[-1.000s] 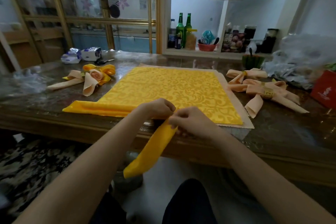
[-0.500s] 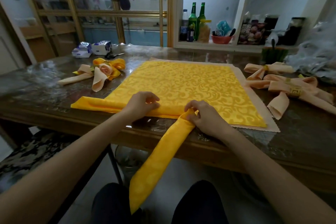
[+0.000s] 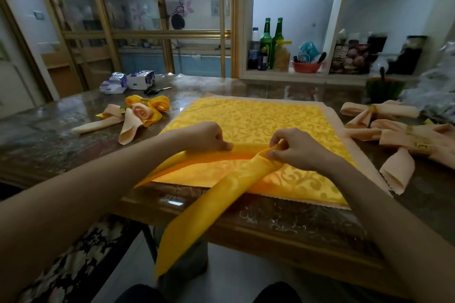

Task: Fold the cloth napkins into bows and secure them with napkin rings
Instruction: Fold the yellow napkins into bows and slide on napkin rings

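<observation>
While my left hand (image 3: 205, 138) grips the folded yellow napkin (image 3: 246, 172) on the spread cloth (image 3: 266, 118), close to that cloth's front edge, my right hand (image 3: 298, 151) pinches the bend where the long tail (image 3: 187, 229) turns and hangs off the surface (image 3: 295, 219). I judge the loop wants an even crease: I'd hold both pinches firm and draw the tail across squarely.
</observation>
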Tool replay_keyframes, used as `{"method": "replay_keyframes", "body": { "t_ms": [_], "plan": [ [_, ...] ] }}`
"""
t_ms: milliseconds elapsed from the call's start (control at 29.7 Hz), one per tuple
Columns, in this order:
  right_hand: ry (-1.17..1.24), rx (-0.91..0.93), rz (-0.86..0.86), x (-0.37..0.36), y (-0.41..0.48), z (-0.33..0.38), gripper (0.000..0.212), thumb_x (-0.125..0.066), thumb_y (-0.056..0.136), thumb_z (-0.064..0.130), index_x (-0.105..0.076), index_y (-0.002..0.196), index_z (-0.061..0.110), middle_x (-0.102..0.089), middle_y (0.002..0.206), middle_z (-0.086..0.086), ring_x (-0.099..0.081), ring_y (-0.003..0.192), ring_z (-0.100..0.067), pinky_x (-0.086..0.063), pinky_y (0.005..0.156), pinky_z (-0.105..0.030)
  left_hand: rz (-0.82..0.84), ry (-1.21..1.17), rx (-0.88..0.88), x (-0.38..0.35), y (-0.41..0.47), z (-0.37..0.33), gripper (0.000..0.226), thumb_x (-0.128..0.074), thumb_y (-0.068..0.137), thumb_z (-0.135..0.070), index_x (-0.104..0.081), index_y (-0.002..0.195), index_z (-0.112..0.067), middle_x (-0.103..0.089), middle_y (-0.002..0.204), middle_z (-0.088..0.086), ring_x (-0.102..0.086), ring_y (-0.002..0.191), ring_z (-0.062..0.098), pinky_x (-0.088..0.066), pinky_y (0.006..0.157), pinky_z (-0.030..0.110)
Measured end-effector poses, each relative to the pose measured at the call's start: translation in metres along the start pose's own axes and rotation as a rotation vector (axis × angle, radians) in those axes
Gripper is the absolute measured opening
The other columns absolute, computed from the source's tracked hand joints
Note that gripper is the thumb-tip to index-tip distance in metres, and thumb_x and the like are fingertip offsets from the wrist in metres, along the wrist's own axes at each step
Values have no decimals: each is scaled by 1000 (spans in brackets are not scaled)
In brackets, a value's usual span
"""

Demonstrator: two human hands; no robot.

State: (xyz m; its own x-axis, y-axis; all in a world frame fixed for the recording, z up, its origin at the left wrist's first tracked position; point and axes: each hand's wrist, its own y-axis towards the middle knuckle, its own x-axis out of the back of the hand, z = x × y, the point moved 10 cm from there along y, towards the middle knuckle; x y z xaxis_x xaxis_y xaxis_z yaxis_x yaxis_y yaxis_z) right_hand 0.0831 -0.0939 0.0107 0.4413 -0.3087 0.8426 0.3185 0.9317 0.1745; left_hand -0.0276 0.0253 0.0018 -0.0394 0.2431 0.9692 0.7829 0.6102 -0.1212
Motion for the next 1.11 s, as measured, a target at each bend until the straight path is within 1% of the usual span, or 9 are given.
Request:
{"method": "replay_keyframes", "body": {
  "t_ms": [236, 371, 506, 607, 775, 876, 944, 1011, 1112],
  "plan": [
    [-7, -134, 24, -7, 27, -53, 12, -65, 86, 19, -58, 96, 19, -55, 101, -4, -51, 84, -16, -46, 72, -32, -31, 149, -8, -16, 48, -24, 39, -51, 94, -41, -60, 108, -6, -59, 102, 11, -54, 89, 26, -42, 68, 31],
    [-126, 33, -135, -3, 26, -43, 21, -62, 85, 11, -65, 103, 22, -46, 115, -4, -41, 105, -17, -34, 90, -26, 96, 161, 102, -21, 63, -8, 51, -49, 92, -50, -60, 110, -4, -60, 102, 11, -57, 90, 27, -46, 70, 32],
    [-191, 126, -77, -23, 29, -31, 38, -47, 88, 2, -64, 113, 25, -46, 120, -4, -36, 115, -22, -28, 93, -24, 328, 151, 245, -26, 66, 9, 43, -52, 93, -42, -61, 105, -2, -57, 83, 7, -57, 75, 24, -52, 59, 29],
    [-181, 124, -57, -25, 32, -32, 39, -44, 89, 2, -65, 112, 26, -46, 119, -4, -36, 114, -23, -27, 92, -23, 406, 227, 252, -28, 64, 7, 33, -53, 93, -37, -60, 85, -6, -58, 76, 4, -58, 59, 20, -53, 52, 27],
    [-204, 104, -38, -28, 35, -38, 35, -46, 90, 5, -64, 112, 24, -48, 116, -1, -38, 114, -23, -35, 93, -27, 279, 12, 230, 1, 78, -21, 12, -57, 90, -14, -57, 81, -5, -54, 65, 5, -51, 37, 10, -42, 35, 15],
    [-146, 154, -11, -39, 30, -36, 28, -53, 88, 9, -60, 114, 4, -53, 98, 2, -51, 110, -16, -40, 77, -10, 173, -141, 286, 12, 76, -29, 26, -46, 91, -10, -48, 65, -7, -43, 42, 0, -33, 27, 8, -26, 32, 12],
    [-12, 119, -58, -31, 35, -39, 41, -50, 85, 26, -59, 113, -2, -52, 94, -2, -51, 104, -6, -36, 76, -6, 33, -215, 315, 6, 67, -31, 27, -47, 88, -10, -48, 61, -8, -45, 36, 0, -35, 25, 8, -26, 30, 11],
    [39, 21, 28, -32, 38, -46, 34, -49, 89, 26, -64, 115, 11, -55, 108, -9, -52, 107, -19, -35, 85, -18, -109, -280, 312, -7, 56, -35, 17, -48, 86, -9, -54, 70, -6, -57, 51, 6, -50, 36, 13, -38, 32, 16],
    [211, 10, -17, -10, 32, -46, 30, -49, 85, -1, -71, 95, 17, -61, 93, 2, -55, 84, -12, -41, 67, -14, -196, -379, 260, -32, 39, -35, 18, -49, 92, -19, -48, 107, -10, -61, 94, 13, -65, 74, 29, -58, 61, 38]
  ]
}}
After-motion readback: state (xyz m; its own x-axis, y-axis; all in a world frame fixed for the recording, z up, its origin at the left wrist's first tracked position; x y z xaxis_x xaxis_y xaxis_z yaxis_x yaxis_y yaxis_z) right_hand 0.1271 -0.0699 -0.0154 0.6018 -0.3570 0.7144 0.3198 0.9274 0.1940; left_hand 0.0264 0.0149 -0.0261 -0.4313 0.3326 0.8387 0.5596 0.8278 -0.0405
